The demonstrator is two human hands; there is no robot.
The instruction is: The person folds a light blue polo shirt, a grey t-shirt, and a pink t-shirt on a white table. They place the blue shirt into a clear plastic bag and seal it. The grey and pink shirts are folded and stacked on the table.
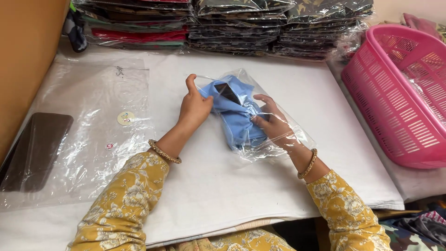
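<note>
Your left hand pinches the blue cloth at its top while your right hand grips it inside the clear bag mid-desk; soft, light cloth and likely slippery film, best held at the folded edges.

Soft matt blue cloth sits inside a glossy, crinkled clear plastic bag. Left of it, more shiny clear bags (smooth, reflective) lie on the matt white cloth surface; right of it, a pink plastic lattice basket.
</note>
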